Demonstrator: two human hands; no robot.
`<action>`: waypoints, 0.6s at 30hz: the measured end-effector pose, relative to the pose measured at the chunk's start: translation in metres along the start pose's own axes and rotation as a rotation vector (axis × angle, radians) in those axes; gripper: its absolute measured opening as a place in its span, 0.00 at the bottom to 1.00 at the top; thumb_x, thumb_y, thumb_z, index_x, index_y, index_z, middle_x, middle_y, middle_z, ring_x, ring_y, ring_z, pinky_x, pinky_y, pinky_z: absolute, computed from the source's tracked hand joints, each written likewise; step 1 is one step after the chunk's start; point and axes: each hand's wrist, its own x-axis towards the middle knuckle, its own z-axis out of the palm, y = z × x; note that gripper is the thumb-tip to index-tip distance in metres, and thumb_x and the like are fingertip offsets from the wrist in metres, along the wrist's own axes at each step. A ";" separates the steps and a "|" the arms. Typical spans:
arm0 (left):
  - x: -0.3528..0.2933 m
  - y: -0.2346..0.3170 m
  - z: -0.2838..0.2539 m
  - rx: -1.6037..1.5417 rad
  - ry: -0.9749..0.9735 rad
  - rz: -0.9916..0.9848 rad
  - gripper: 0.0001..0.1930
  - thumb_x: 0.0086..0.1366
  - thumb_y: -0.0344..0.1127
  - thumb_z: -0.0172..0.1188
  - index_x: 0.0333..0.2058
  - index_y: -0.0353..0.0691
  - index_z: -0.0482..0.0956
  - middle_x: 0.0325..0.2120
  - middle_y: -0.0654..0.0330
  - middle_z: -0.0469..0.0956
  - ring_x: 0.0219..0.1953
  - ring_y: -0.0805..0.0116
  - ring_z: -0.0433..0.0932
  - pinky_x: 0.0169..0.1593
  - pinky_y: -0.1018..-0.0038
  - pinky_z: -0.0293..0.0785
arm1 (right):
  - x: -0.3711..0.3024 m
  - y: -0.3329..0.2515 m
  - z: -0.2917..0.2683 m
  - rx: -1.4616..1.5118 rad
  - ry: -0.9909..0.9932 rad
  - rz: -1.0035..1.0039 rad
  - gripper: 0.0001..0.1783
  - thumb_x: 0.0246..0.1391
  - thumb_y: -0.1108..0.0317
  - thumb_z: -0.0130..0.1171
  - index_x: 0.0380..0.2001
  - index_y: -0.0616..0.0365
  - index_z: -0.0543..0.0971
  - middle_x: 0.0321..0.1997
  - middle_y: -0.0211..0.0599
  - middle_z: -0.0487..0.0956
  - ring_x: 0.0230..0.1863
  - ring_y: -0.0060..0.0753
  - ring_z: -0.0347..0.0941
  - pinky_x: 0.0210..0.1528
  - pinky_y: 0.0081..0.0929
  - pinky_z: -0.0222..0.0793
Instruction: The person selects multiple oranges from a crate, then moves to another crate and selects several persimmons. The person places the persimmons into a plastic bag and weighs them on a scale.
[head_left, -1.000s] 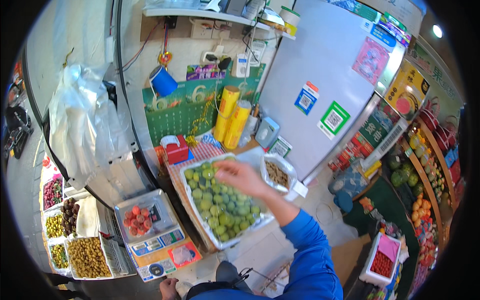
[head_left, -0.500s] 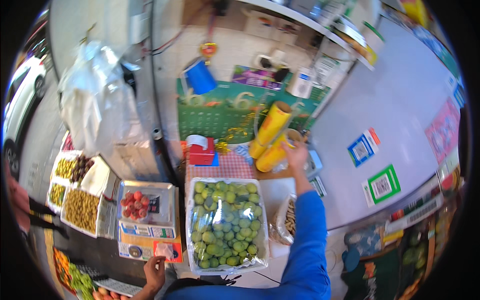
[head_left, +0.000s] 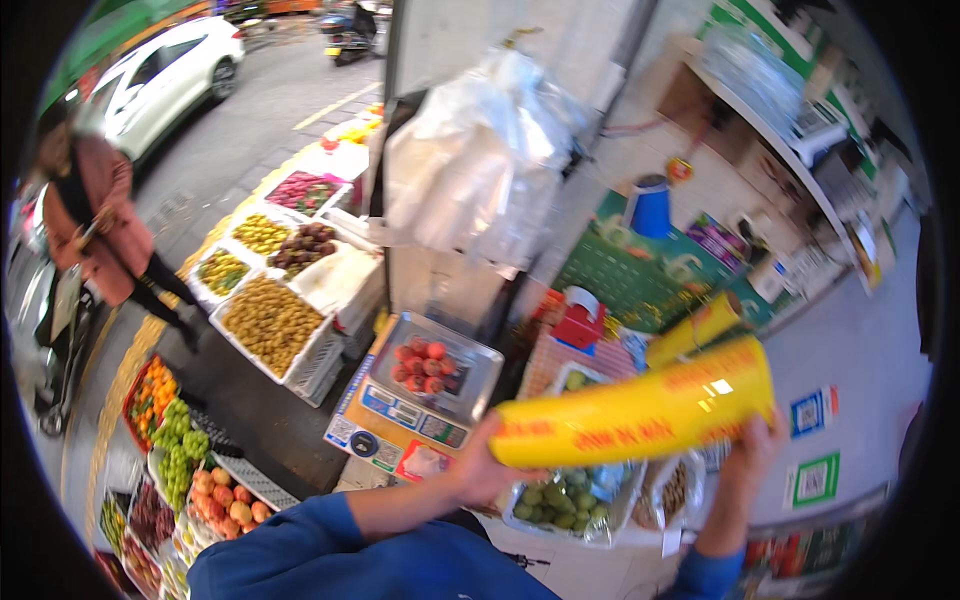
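A big yellow roll of cling film [head_left: 630,405] with red print lies across both my hands, held up in front of me. My left hand [head_left: 485,462] grips its left end, and my right hand [head_left: 752,450] grips its right end. Below it stands a white tray of green fruit [head_left: 560,505] under shiny clear film, partly hidden by the roll. A second yellow roll [head_left: 695,328] remains behind, by the green calendar sheet. Red fruit [head_left: 422,367] sits on the steel scale [head_left: 475,375] to the left of the roll.
Clear plastic bags [head_left: 480,160] hang above the scale. A bag of brown pods [head_left: 665,492] stands right of the green fruit. Fruit crates [head_left: 270,325] line the left side, where a person in a pink coat [head_left: 105,215] stands. A white car [head_left: 170,75] is beyond.
My right hand has brought one yellow roll from the back toward me, and my left hand has come up to take its other end. The view has swung left.
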 end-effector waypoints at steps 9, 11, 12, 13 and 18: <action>-0.095 0.035 0.007 -0.132 -0.105 -0.271 0.39 0.72 0.73 0.33 0.68 0.52 0.67 0.58 0.48 0.77 0.49 0.42 0.82 0.41 0.57 0.83 | -0.076 0.026 0.237 1.126 -0.666 0.243 0.60 0.51 0.20 0.56 0.73 0.54 0.59 0.70 0.49 0.67 0.64 0.50 0.73 0.59 0.46 0.76; -0.105 0.041 0.004 0.118 0.189 -0.225 0.35 0.75 0.66 0.35 0.67 0.48 0.69 0.56 0.47 0.78 0.48 0.48 0.82 0.44 0.59 0.82 | -0.109 0.039 0.272 1.581 -0.684 0.418 0.58 0.54 0.21 0.53 0.72 0.56 0.61 0.66 0.51 0.72 0.61 0.49 0.76 0.56 0.47 0.78; -0.111 0.048 0.003 0.218 0.316 -0.212 0.32 0.77 0.62 0.36 0.66 0.46 0.70 0.55 0.47 0.79 0.47 0.50 0.82 0.45 0.60 0.82 | -0.116 0.044 0.275 1.458 -0.628 0.535 0.57 0.55 0.23 0.53 0.72 0.57 0.60 0.67 0.52 0.71 0.63 0.50 0.74 0.60 0.47 0.75; -0.104 0.060 0.003 0.824 0.545 0.123 0.25 0.80 0.52 0.44 0.64 0.41 0.70 0.50 0.53 0.81 0.49 0.65 0.81 0.50 0.70 0.80 | -0.124 0.049 0.276 1.362 -0.594 0.634 0.56 0.56 0.25 0.54 0.72 0.59 0.60 0.67 0.54 0.71 0.64 0.50 0.73 0.64 0.47 0.71; -0.102 0.122 0.026 1.461 0.363 0.726 0.11 0.72 0.36 0.61 0.44 0.33 0.80 0.33 0.62 0.82 0.37 0.76 0.80 0.41 0.74 0.76 | -0.156 0.081 0.295 1.133 -0.629 0.649 0.50 0.59 0.36 0.58 0.71 0.65 0.61 0.67 0.54 0.71 0.66 0.48 0.72 0.66 0.44 0.69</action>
